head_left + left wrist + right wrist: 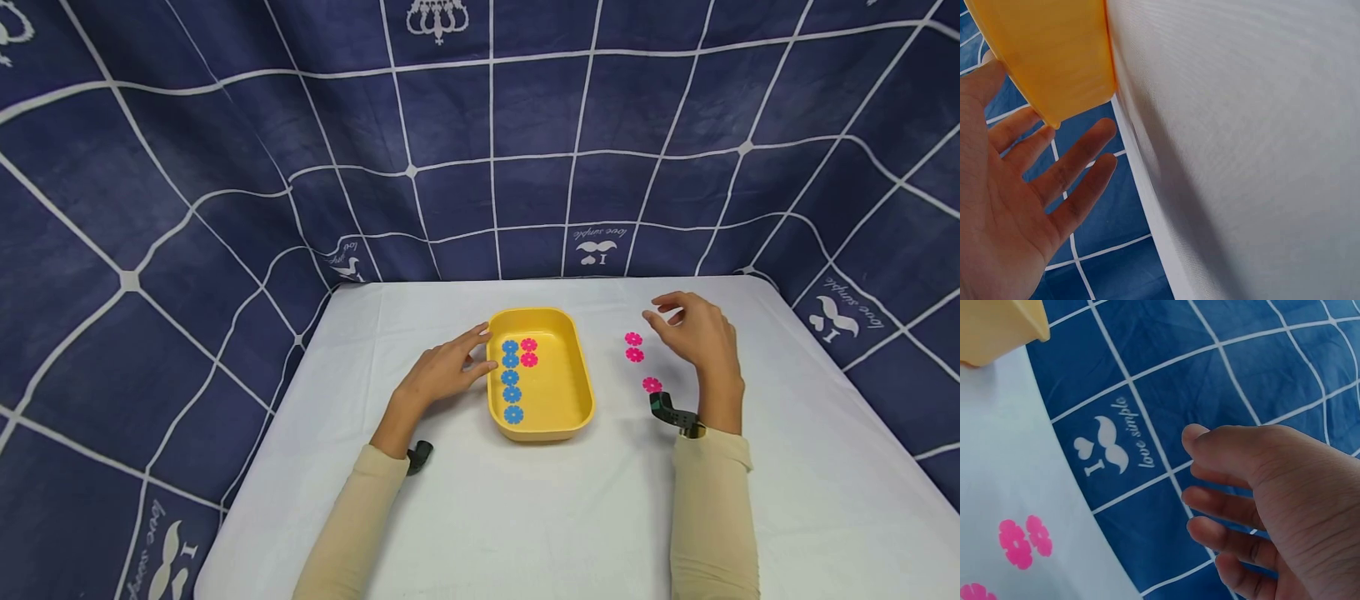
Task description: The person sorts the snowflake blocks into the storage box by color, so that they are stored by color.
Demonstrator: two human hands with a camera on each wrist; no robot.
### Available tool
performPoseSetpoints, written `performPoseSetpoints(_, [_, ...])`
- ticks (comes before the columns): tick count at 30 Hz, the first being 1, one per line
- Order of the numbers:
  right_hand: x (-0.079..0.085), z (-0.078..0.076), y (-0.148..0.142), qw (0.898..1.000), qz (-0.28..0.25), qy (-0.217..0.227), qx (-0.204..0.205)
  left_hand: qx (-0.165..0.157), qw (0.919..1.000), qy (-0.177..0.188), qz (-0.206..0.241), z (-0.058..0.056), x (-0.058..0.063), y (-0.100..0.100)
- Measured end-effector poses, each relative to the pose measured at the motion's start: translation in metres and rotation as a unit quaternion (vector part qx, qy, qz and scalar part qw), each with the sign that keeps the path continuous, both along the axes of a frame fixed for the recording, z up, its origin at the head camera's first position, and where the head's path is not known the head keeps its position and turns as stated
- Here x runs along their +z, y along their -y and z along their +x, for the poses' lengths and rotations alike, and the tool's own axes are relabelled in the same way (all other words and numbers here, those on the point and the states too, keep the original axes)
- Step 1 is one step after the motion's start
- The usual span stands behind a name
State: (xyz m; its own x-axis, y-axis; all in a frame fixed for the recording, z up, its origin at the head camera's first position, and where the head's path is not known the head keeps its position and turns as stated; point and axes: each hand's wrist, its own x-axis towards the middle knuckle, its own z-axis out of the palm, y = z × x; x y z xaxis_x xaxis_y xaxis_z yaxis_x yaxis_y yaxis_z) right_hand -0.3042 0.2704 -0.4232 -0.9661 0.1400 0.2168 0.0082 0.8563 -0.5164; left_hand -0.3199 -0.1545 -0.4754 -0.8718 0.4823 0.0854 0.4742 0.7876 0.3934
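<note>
A yellow tray (557, 387) stands on the white table. Along its left side lie several blue flower-shaped pieces (510, 377) in a column, with two pink flower-shaped pieces (528, 360) beside the top ones. My left hand (442, 368) is at the tray's left rim, thumb and fingers spread; the left wrist view has its thumb and fingertips against the tray's edge. Right of the tray, my right hand (697, 329) hovers above the table with loosely bent fingers and nothing between them. Three pink flower pieces (634, 355) lie on the cloth to its left.
A white cloth (480, 517) covers the table. Dark blue curtains (540, 192) with white grid lines enclose its back and sides. A small black camera mount (672, 413) sits on the right wrist, another (420, 455) on the left.
</note>
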Motion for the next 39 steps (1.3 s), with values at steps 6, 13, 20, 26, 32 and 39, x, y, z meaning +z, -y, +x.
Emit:
performPoseSetpoints(6, [-0.008, -0.005, -0.003, 0.999, 0.004, 0.031, 0.009, -0.001, 1.0, 0.003, 0.001, 0.0, 0.0, 0.0])
performPoseSetpoints(13, [-0.02, -0.011, -0.005, 0.997, -0.002, 0.073, 0.015, -0.003, 1.0, 0.005, 0.004, -0.001, 0.0, 0.001])
performPoseSetpoints(20, [-0.034, -0.015, -0.007, 0.994, -0.007, 0.112, 0.019, -0.003, 1.0, 0.001, 0.005, -0.001, -0.001, 0.001])
performPoseSetpoints(26, [-0.046, -0.018, -0.006, 0.987, -0.023, 0.159, 0.017, -0.004, 1.0, 0.0, 0.009, -0.001, -0.001, 0.001])
performPoseSetpoints(32, [-0.055, -0.018, -0.007, 0.982, -0.028, 0.186, 0.016, -0.003, 1.0, 0.0, 0.007, -0.002, -0.002, 0.0])
performPoseSetpoints(39, [-0.059, -0.018, -0.007, 0.981, -0.016, 0.191, 0.019, -0.003, 1.0, 0.004, 0.008, -0.003, -0.002, 0.0])
